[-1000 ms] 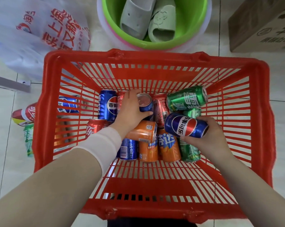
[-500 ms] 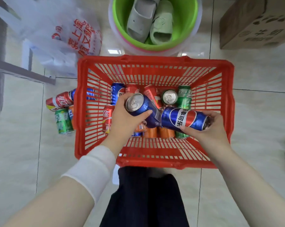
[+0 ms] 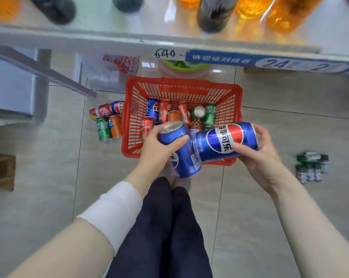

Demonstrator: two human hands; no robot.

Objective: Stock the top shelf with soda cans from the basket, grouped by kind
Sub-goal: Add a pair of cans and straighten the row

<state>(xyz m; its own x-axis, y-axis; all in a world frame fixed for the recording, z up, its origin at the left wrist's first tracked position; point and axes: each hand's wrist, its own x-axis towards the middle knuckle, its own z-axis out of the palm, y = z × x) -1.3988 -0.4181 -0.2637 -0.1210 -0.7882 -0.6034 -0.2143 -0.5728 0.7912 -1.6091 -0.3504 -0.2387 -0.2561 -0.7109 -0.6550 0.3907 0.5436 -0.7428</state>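
Ahead, shelf edge [image 3: 109,44], left hand [image 3: 159,150] gripping tilted can [image 3: 184,160], right hand [image 3: 265,157] gripping sideways can [image 3: 223,141]

One blue Pepsi can [image 3: 182,157] is held tilted over the near edge of the red basket [image 3: 129,137], silver top up, gripped by the left hand [image 3: 159,146]. A second blue Pepsi can [image 3: 225,141] lies sideways just beside it, logo up, in the right hand [image 3: 264,155]. Mixed loose cans [image 3: 165,111], red, orange, green and blue, lie jumbled in the basket's far half.
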